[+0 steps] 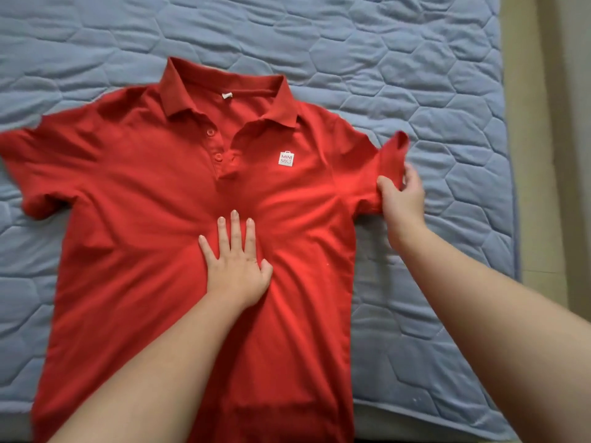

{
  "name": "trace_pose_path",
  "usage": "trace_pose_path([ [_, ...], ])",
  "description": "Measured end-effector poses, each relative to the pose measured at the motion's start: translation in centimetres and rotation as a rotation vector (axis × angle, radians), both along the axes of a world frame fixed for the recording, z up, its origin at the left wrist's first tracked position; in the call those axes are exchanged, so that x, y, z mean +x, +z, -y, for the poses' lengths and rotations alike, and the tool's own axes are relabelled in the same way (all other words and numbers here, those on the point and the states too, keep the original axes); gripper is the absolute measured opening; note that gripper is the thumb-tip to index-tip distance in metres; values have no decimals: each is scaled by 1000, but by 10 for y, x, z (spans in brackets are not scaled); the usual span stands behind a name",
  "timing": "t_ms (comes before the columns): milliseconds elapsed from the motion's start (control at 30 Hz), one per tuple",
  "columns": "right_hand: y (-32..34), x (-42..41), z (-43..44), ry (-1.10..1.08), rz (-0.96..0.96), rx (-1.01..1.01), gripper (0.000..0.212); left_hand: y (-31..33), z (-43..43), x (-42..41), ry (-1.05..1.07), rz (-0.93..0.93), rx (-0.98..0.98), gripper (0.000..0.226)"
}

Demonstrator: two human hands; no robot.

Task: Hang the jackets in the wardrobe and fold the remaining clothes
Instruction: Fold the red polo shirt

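The polo lies face-up on the bed. The left hand presses flat, grip released; the right hand pinches the sleeve. Folding has begun; next, probably, the sleeve goes inward.

Seen from a single head-worn wide-angle camera, looking steeply down and forward from close above the red polo shirt spread on a blue quilted bed. Collar toward the top edge, hem cut off at the bottom edge, both forearms entering from below, floor strip at far right.
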State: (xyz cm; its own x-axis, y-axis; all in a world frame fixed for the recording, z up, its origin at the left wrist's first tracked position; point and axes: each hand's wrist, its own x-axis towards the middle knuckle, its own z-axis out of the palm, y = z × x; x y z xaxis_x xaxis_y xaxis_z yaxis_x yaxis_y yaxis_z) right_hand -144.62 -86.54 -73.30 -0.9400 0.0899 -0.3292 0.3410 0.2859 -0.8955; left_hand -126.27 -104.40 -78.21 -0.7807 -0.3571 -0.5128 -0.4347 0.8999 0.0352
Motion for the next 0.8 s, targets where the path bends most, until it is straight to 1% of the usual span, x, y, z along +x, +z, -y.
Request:
trace_pose_path([
  [33,14,7,10,215,-72,9,44,8,3,-2,1,7,43,83],
  [67,24,13,19,449,-102,28,44,16,8,-3,0,-10,93,83],
  [100,34,20,26,661,-71,48,39,27,16,-2,19,-60,145,79],
  [133,39,25,32,776,9,50,29,37,27,3,62,-148,180,72],
  [167,45,29,38,788,69,29,21,48,42,8,138,-266,179,63],
  [200,46,30,43,741,78,24,21,56,59,15,233,-387,134,55],
  [233,45,30,47,695,51,67,26,63,80,23,353,-478,73,51],
  [267,43,30,51,684,-2,177,32,69,102,30,483,-536,16,50],
  [333,34,34,59,796,-103,479,49,77,150,41,770,-599,-25,54],
  [400,24,47,69,954,-148,772,59,67,202,45,1134,-631,33,61],
  [433,18,53,73,1021,-151,893,61,60,225,44,1333,-655,119,66],
  [467,10,59,77,1067,-143,998,63,54,245,42,1526,-707,297,69],
  [500,3,63,80,1086,-124,1078,64,47,263,39,1700,-740,555,66],
  [533,-3,65,83,1083,-94,1130,64,40,278,35,1776,-739,805,54],
  [567,-7,67,87,1070,-69,1159,64,38,288,30,1789,-739,986,35],
  [600,-11,68,91,1052,-48,1168,64,42,291,25,1754,-707,1072,20],
  [633,-13,68,94,1030,-32,1162,63,47,292,17,1663,-662,1072,12],
  [667,-13,69,95,1006,-18,1152,63,54,292,11,1531,-686,989,8],
  [700,-12,71,96,984,-13,1142,63,62,289,7,1328,-781,844,21],
  [733,-9,74,95,968,-22,1132,63,75,280,3,1029,-850,678,35],
  [767,-6,77,94,960,-32,1114,64,86,267,1,693,-849,597,45],
  [800,-2,80,93,957,-34,1089,64,94,252,0,401,-754,593,51],
])
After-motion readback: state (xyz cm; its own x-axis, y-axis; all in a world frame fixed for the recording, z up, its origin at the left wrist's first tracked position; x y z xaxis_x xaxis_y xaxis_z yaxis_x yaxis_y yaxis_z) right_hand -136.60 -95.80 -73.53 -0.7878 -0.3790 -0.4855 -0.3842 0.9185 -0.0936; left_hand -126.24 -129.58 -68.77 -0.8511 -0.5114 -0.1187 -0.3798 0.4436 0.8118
